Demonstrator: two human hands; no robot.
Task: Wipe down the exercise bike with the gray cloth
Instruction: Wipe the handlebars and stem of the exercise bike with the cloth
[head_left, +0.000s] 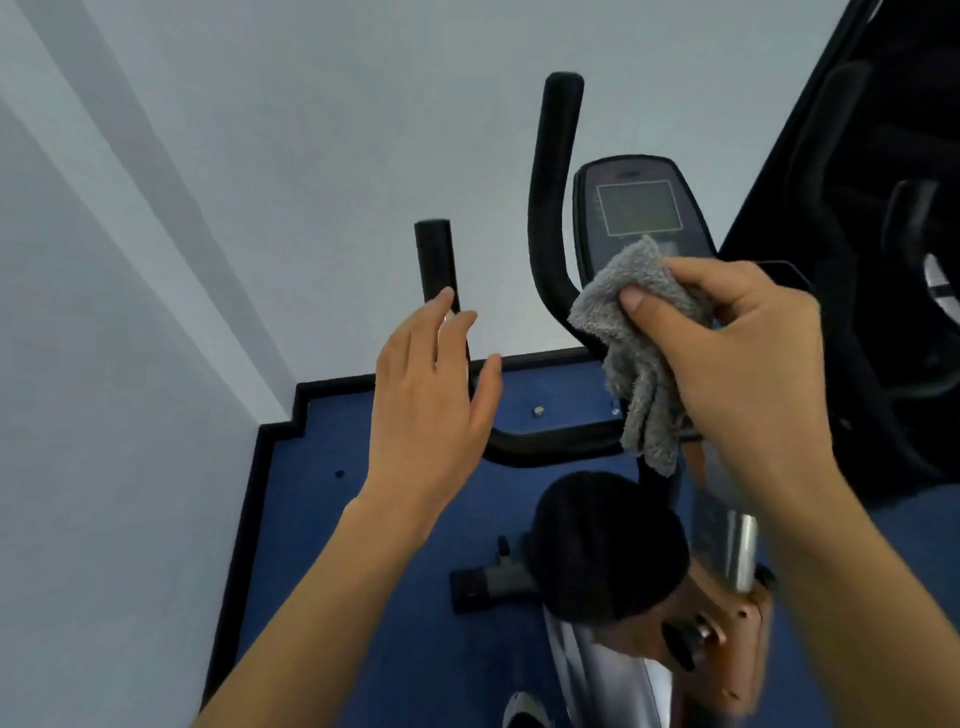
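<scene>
The right hand (743, 364) had its thumb and fingers pinched on a bunched grey terry cloth (641, 353), the thumb pad pressing the wad from the front while the other fingers curled behind it. The loose end of the cloth hung toward six o'clock, and its upper corner lay at the lower edge of the dark oval console with the square display (641, 213), though actual contact could not be told. The left hand (431, 400) was spread, fingers apart and gripping nothing, just in front of the short black foam handlebar grip (435, 260) at nine o'clock from the cloth. The taller black curved handlebar (553, 197) rose between that grip and the console. At six o'clock sat the black padded saddle (608, 551) of the exercise bike, over a blue floor mat (332, 519).

The cloth looked soft, light and limp, so a balled grip in the palm would likely serve best.
</scene>
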